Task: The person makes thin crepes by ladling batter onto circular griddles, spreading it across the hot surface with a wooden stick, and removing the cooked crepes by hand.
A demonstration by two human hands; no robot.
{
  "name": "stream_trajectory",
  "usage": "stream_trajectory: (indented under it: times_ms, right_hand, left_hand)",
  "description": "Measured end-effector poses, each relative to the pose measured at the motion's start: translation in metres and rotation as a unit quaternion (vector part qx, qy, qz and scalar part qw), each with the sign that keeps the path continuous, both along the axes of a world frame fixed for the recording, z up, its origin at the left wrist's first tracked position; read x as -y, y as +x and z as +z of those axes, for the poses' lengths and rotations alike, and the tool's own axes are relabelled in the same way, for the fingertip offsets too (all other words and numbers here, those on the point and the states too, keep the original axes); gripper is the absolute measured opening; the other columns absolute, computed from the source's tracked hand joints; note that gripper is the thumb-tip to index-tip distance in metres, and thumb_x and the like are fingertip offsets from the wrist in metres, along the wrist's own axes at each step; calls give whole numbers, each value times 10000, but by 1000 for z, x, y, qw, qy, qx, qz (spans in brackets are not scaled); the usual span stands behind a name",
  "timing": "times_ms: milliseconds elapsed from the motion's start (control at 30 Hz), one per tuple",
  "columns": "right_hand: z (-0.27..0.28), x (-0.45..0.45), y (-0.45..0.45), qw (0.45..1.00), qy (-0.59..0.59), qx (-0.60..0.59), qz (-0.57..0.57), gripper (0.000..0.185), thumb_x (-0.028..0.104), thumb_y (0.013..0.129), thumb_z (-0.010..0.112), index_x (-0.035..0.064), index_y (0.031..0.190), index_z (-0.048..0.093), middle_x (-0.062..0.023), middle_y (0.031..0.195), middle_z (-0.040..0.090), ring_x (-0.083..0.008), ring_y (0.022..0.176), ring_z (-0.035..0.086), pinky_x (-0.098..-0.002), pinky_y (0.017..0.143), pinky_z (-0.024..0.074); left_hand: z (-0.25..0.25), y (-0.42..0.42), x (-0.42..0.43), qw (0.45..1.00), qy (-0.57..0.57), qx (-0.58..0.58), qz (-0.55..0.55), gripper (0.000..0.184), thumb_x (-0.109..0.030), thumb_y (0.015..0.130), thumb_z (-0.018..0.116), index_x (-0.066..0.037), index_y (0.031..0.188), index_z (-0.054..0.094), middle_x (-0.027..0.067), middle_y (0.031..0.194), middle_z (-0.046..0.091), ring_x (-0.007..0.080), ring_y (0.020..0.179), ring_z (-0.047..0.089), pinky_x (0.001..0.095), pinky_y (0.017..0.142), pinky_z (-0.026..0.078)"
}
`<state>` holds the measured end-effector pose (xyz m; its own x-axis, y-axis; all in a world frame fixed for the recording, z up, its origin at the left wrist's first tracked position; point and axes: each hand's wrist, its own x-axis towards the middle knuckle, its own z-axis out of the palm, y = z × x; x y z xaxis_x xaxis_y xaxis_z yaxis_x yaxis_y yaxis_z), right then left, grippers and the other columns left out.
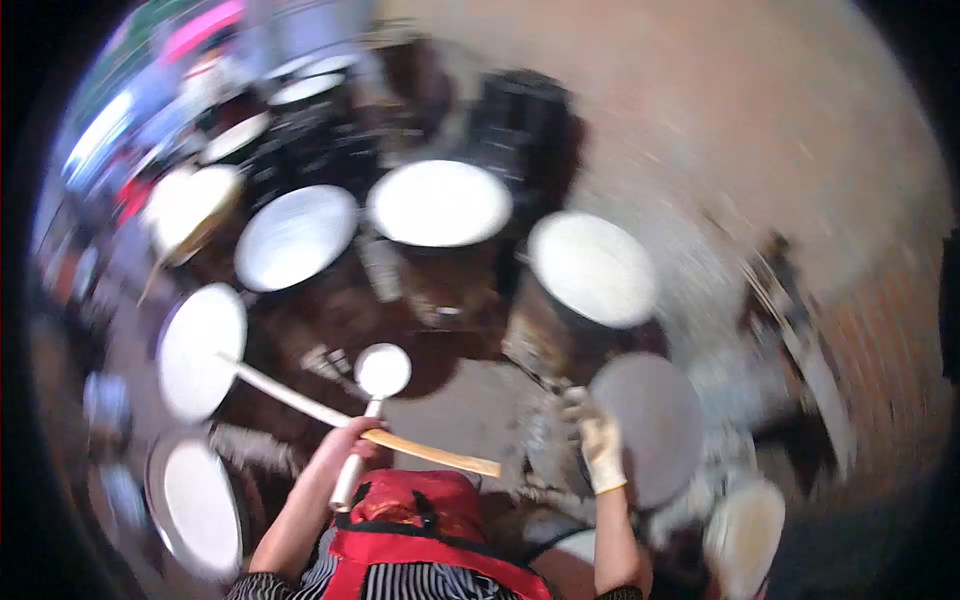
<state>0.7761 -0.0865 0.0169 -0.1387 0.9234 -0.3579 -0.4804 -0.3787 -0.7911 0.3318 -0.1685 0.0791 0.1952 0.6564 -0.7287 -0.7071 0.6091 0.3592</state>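
My left hand (355,445) is bare and closed around a ladle (383,372) with a round white bowl and a pale handle. The same hand grips a long stick (430,452), white towards the left and yellowish at its right end, lying across the ladle's handle. The stick's far tip reaches over a round white-topped pot (203,350). My right hand (598,440) wears a pale glove and is raised beside a large grey disc (650,428), seemingly a lid. Its fingers are blurred, so their grip and any contact with the disc cannot be made out.
Several pots with white round tops curve around me, including one ahead (440,203) and another at the right (592,268). A dark container (520,130) stands behind them. Long pieces of board (815,385) lean at the far right. Motion blurs much of the view.
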Motion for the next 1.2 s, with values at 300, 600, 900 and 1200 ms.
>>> stream_trajectory:
  times_ms: [300,600,900,1200]
  right_hand:
    - [-72,-18,-341,560,552,259,561,681,154,903,555,124,1499,227,-240,1207,542,-440,939,611,-494,794,511]
    - [-192,97,-582,423,594,256,635,445,200,973,499,44,1385,438,-252,1193,599,-421,1065,597,-432,872,496]
    - [-232,229,-781,283,587,266,710,541,140,965,475,114,1475,298,-230,1172,611,-424,954,615,-466,786,511]
    - [-280,236,-821,196,625,274,704,641,166,959,463,193,1524,163,-257,1134,606,-436,811,635,-500,705,521]
  left_hand:
    - [-143,0,67,905,106,-41,411,330,-375,972,557,-49,1003,519,-8,730,466,39,518,371,153,393,276]
    - [-367,-267,404,507,-360,-781,65,365,-160,939,497,-52,1287,520,153,901,610,305,806,625,446,743,507]
    - [-379,-358,472,568,-154,-795,-151,515,-100,873,533,-142,1369,403,122,1023,556,290,875,606,405,676,528]
    - [-499,-353,439,644,-435,-613,141,362,-164,918,503,-97,1273,484,139,829,584,304,736,598,396,640,512]
